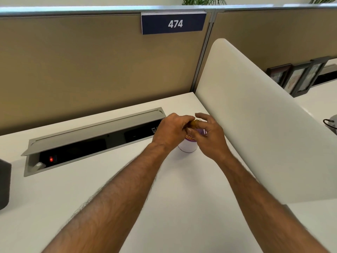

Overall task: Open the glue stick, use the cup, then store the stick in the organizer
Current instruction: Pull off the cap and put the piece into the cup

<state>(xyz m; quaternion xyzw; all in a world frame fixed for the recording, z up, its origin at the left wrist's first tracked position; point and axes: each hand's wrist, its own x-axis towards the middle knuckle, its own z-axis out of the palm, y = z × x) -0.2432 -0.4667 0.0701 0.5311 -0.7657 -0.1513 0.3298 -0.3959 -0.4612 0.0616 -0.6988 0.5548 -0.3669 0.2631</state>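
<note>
Both hands meet above a white cup [187, 147] that stands on the white desk [127, 189], close to the pale rounded divider [255, 125] on the right. The left hand [171, 131] is curled into a closed grip, its fingers wrapped around one end of a small orange-yellow object [193, 123] that appears to be the glue stick; most of it is hidden inside the fist, so only a short stretch shows between the 2 hands. The right hand [209, 136] is loosely curved with the thumb and forefinger reaching toward the exposed end of the stick, the remaining fingers spread and relaxed; whether its fingertips actually pinch the stick cannot be told from this angle. The stick is held roughly level, directly over the cup's mouth, where a purple rim and some purple material [202, 132] show beneath the right hand. To the left of the hands, a recessed power tray [94, 141] with its grey lid raised is set into the desk, a red light [51, 159] glowing at its left end. A dark object [4, 183] sits at the desk's left edge. On the tan partition [82, 61] behind hangs a blue plate reading 474 [174, 23].
</note>
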